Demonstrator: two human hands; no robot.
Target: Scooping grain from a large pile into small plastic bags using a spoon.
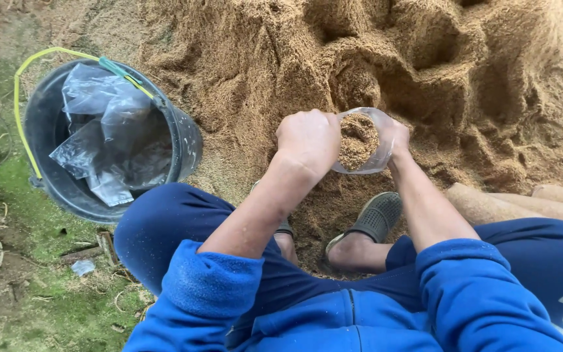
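Left hand (309,139) was closed in a fist on the near-left rim of a small clear plastic bag (360,142). Right hand (397,135) gripped the opposite rim; its fingers were mostly hidden behind the plastic, so how tightly it was closed could not be read, only that it had hold of the bag. The bag hung between the two hands, mouth upward toward the camera, partly filled with tan sawdust-like husk. Both hands were in contact with it, so neither was nearer; the mouth was stretched along the left-right line between them.

Directly beyond the hands, touching or just past the bag's far side, rose the scooped face of the husk pile (386,58). The open mouth faced up, not toward the pile.

Below the hands: two dark sandals (376,216) on loose husk, blue sleeves and trousers.

Well apart to the left stood a black bucket (57,184) with a yellow-green handle, holding more empty clear plastic bags (109,133). At right, near the knee, lay filled tan rolls (522,205).
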